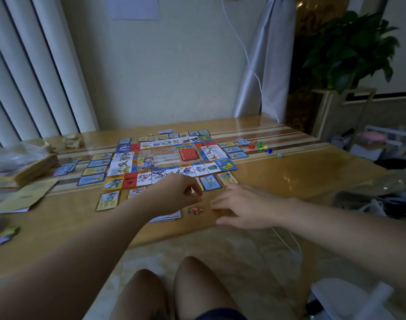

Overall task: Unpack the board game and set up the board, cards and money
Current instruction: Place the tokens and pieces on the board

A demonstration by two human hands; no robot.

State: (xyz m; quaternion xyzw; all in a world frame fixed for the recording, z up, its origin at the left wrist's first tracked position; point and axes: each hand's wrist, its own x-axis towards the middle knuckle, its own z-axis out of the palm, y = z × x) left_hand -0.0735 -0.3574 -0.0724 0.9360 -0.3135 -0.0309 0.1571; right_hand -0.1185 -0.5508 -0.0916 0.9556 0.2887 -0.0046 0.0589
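The shiny wooden table (278, 179) holds the flat square board (169, 158), with paper cards (94, 170) in rows round it; the right hand (241, 209) lies flat, fingers spread; the left hand (181, 192) curls its fingers, maybe pinching something, I cannot tell; the left arm half hides a card stack (168, 217); a small red piece (194, 210) lies between the hands.

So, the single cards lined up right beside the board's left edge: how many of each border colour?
Beside the board's left edge:
Yellow cards: 2
Blue cards: 2
Total: 4
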